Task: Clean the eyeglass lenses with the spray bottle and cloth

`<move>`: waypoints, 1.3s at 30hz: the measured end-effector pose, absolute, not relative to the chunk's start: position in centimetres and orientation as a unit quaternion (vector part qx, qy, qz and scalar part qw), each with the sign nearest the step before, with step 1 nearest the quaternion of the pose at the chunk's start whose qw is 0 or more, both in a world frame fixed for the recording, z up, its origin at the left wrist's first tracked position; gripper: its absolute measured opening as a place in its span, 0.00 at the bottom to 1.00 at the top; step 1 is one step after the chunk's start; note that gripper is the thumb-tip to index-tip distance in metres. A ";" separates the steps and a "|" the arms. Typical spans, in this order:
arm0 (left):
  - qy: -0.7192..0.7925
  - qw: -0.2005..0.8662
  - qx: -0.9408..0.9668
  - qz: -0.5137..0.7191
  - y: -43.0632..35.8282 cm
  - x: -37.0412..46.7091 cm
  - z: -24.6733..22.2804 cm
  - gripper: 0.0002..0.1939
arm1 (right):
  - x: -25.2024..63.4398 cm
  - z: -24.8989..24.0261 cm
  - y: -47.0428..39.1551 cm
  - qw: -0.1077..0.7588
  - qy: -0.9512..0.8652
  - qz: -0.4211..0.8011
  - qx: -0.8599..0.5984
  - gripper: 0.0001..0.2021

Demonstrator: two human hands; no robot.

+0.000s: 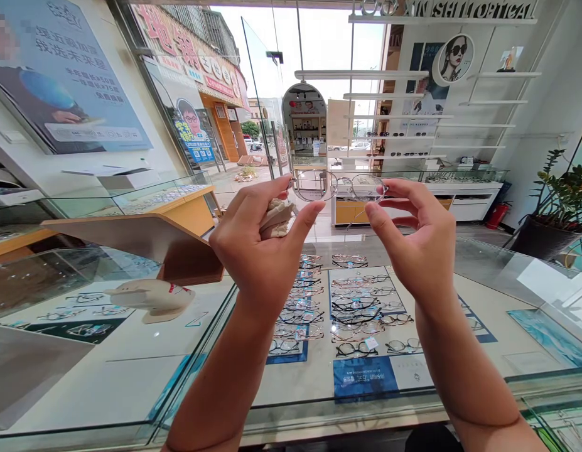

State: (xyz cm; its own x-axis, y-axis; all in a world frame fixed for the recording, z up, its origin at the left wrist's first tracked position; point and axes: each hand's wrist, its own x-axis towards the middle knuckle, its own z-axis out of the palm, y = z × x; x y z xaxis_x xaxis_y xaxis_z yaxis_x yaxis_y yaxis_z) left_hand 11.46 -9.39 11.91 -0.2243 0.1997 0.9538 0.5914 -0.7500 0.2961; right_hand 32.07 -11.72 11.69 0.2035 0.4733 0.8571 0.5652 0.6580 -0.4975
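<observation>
A pair of thin-rimmed eyeglasses [314, 187] is held up in front of me, above the glass counter, with its lenses toward the shop window. My left hand [262, 242] pinches it at its left end with the index finger; the thumb points toward the lower rim. Bunched in that same palm is a beige cloth [277, 218]. At the other end, my right hand [415, 229] grips the frame between thumb and index finger, the other fingers curled behind. Where the temples lie is hard to make out.
Below is a glass display counter [314, 384] with rows of eyeglass frames [355, 307] inside. A brown wooden board [130, 235] and a beige cap-like object [152, 295] are at left. Beyond stand an arched mirror [304, 119], wall shelves [389, 117] and a potted plant [554, 207].
</observation>
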 end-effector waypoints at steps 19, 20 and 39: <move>-0.320 0.105 -0.617 -0.711 -9.5 11.4 11.9 0.18 | 32.1 11.7 -11.7 0.653 -0.632 -0.032 -0.416 0.19; -0.319 0.099 -0.619 -0.711 -9.5 11.4 11.9 0.18 | 32.1 11.7 -11.7 0.653 -0.632 -0.031 -0.416 0.19; -0.325 0.022 -0.634 -0.701 -8.1 11.6 11.6 0.15 | 31.6 11.3 -11.9 0.685 -0.602 -0.182 -0.368 0.19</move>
